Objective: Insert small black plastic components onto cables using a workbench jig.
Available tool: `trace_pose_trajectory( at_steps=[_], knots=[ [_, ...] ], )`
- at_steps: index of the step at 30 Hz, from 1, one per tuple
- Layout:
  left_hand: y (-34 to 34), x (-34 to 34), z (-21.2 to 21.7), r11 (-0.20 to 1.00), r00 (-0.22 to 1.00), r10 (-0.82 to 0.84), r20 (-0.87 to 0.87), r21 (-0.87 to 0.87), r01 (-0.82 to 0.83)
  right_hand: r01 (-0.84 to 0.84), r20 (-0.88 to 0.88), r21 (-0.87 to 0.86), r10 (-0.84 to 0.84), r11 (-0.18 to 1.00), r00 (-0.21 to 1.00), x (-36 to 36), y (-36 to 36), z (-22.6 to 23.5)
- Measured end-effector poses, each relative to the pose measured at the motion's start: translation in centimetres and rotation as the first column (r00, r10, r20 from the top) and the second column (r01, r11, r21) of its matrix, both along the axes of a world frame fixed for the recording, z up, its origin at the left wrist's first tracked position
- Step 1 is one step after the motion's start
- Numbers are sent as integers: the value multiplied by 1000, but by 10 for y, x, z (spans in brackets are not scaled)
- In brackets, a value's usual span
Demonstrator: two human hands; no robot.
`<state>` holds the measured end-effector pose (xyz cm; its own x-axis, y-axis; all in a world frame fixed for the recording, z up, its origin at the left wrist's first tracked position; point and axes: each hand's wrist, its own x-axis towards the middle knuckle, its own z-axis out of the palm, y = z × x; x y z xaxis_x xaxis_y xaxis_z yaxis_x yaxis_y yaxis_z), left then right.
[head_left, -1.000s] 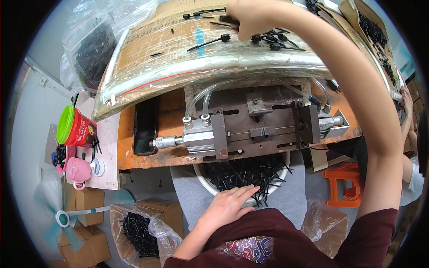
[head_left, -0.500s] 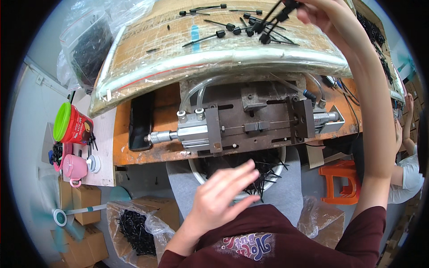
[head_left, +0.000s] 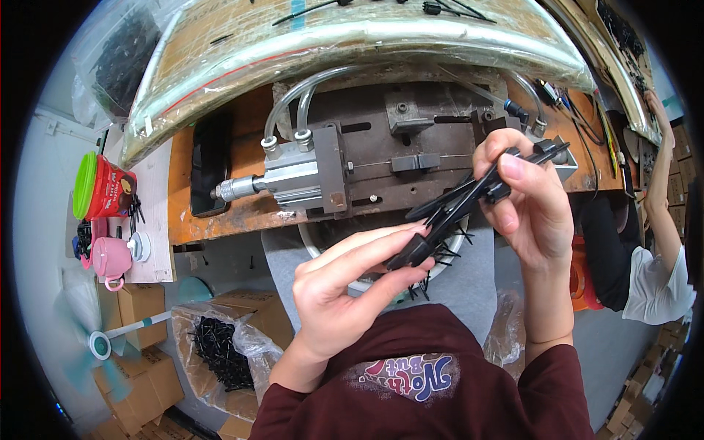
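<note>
Hands, two: The left hand (head_left: pixel 339 284) is pinching the lower end of a bundle of black stemmed parts (head_left: pixel 456 213) between thumb and fingers; the right hand (head_left: pixel 534 196) is pinching its upper end, fingers curling inward.
Bundle, one: It is slanting between the hands, over a white basin (head_left: pixel 312 246); its overlapping pieces are defying a count.
Basin, one: It is sitting at the wearer's lap, more black stems poking past its rim.
Machine, one: The metal machine (head_left: pixel 334 172) is occupying the orange bench (head_left: pixel 183 209), two clear tubes (head_left: pixel 276 110) arching from its left cylinder.
Side table: One red bucket (head_left: pixel 111 192) and one pink cup (head_left: pixel 111 257) are standing there.
Co-worker, one: A person in white (head_left: pixel 655 286) is extending an arm at far right.
Change: Half a second ago the right hand was lifting parts over the wrapped board (head_left: pixel 227 59) while the left was hovering, fingers spread; now both are gripping the bundle.
</note>
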<state>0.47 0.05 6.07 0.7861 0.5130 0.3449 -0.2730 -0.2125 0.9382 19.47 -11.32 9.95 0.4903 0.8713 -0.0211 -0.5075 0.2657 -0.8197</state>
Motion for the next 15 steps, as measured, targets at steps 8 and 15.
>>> trace_pose_trajectory(
  at_steps=[8, 15],
  knots=[
    [-5, 12, 0, 941, 986, 163, -35, 305, -145, 196, -104, 193, -179, 961, 978, 18, -25, -11],
    [-2, 36, -26, 626, 958, 285, -17, 761, -173, 343, -11, 137, -345, 929, 938, 16, -47, -21]
  ],
)
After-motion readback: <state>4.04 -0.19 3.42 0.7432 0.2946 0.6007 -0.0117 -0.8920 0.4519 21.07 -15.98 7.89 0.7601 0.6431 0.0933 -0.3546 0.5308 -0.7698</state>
